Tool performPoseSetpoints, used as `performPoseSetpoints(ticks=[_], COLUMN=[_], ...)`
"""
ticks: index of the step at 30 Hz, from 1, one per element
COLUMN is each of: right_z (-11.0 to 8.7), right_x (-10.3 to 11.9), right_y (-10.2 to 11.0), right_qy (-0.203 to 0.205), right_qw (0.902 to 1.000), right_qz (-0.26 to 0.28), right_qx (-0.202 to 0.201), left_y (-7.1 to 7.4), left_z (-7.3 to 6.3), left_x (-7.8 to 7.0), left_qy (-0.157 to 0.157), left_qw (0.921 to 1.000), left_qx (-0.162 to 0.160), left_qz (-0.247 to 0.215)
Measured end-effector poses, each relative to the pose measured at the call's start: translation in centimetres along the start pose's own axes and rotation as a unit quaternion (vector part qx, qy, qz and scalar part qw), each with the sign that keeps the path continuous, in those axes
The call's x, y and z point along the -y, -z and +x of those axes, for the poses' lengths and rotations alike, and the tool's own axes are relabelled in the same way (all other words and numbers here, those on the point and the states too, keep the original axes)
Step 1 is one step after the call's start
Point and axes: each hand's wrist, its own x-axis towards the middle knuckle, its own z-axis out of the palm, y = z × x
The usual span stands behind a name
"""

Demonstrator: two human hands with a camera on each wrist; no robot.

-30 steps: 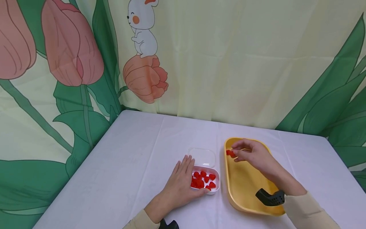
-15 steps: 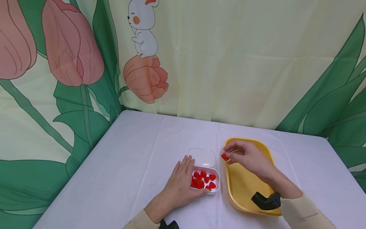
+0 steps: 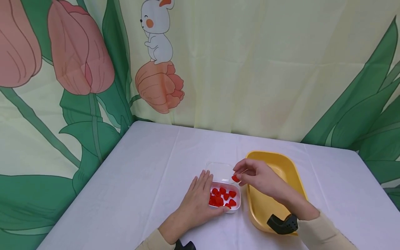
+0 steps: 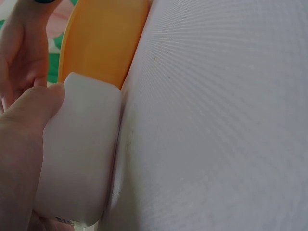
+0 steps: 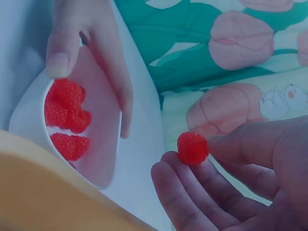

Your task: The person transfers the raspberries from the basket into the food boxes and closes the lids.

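My right hand point(image 3: 240, 176) pinches a small red berry point(image 3: 235, 178) between thumb and fingertips. It hovers just above the far right corner of a white box point(image 3: 238, 203) that holds several red berries point(image 3: 222, 197). The right wrist view shows that berry point(image 5: 192, 148) in my fingertips, beside the box point(image 5: 103, 125). My left hand point(image 3: 203, 194) holds the box's near left corner, fingers along its left side and thumb curled round the near wall. In the left wrist view the thumb point(image 4: 29, 110) presses on the box point(image 4: 82, 159).
A yellow tray point(image 3: 281, 163) lies right of the box, under my right forearm. The box's clear lid point(image 3: 220, 171) lies open behind it. A white cloth point(image 3: 150, 166) covers the table, and a tulip-print curtain point(image 3: 218, 69) hangs behind.
My right hand has carried the berry leftward out of the yellow tray to just above the white box. The left hand has stayed on the box.
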Motion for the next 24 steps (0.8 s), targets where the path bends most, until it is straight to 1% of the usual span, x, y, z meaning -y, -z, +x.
performPoseSetpoints(ticks=[7, 14, 19, 24], right_z=[0.2, 0.4, 0.5, 0.6], right_x=[0.2, 0.2, 0.2, 0.3], right_y=[-1.0, -2.0, -2.4, -2.7], right_qy=[0.009, 0.019, 0.019, 0.003], right_qw=[0.9995, 0.9975, 0.9971, 0.9971], right_qz=[-0.026, -0.065, -0.07, -0.069], right_qx=[0.012, 0.02, 0.024, 0.03], left_y=[0.0, 0.1, 0.1, 0.0], left_z=[0.0, -0.1, 0.0, 0.0], left_x=[0.0, 0.0, 0.1, 0.2], left_qy=[0.005, 0.003, -0.002, -0.006], left_qw=[1.0, 1.0, 1.0, 1.0], left_qx=[0.005, 0.005, 0.003, 0.003], left_qz=[-0.001, 0.007, 0.002, 0.003])
